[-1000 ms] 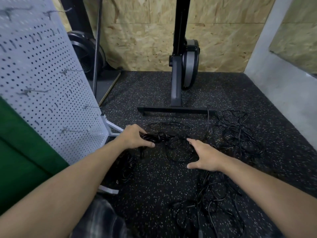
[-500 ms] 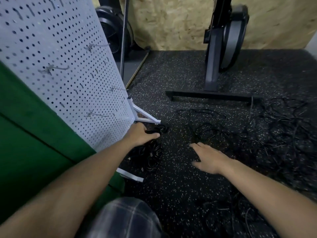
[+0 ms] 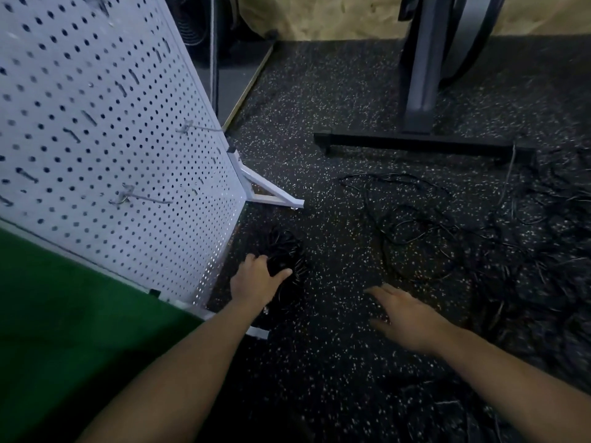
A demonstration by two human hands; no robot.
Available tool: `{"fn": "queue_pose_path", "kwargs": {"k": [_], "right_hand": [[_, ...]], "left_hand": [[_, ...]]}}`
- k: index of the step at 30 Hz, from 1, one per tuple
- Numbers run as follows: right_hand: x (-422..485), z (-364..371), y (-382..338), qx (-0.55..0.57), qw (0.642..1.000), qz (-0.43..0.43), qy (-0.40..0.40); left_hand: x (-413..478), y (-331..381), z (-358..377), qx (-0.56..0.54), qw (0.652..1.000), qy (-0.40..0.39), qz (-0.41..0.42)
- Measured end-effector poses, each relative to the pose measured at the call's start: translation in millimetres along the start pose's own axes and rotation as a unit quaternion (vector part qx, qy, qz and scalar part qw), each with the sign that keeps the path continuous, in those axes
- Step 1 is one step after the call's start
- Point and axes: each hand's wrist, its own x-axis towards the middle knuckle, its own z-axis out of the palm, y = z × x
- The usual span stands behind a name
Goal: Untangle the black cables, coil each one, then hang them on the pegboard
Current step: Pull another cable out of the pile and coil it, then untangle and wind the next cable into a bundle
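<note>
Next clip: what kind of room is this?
Probably a gym corner or garage: speckled rubber floor, an exercise machine's base, a chipboard wall, and a freestanding white pegboard.

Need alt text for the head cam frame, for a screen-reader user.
A person's left hand grips a coiled black cable bundle low beside the foot of a white pegboard whose visible hooks are bare. The right hand is spread open over the speckled floor, with loose black cables tangled to its right.
</note>
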Motion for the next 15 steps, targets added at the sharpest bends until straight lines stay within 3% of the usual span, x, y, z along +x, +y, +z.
{"fn": "queue_pose_path", "kwargs": {"k": [5, 9, 15], "right_hand": [[-9.0, -0.1, 0.9, 0.016, 1.000, 0.023, 0.012], [-30.7, 0.3, 8.2, 0.040, 0.998, 0.057, 0.014], [-67.7, 14.5, 28.6, 0.068, 0.990, 0.120, 0.024]], "left_hand": [[-8.3, 9.3, -1.4, 0.059, 0.998, 0.022, 0.026], [-24.4, 34.8, -1.6, 0.045, 0.989, 0.027, 0.141], [-60.2, 88.3, 13.3, 0.003, 0.951, -0.094, 0.293]]}}
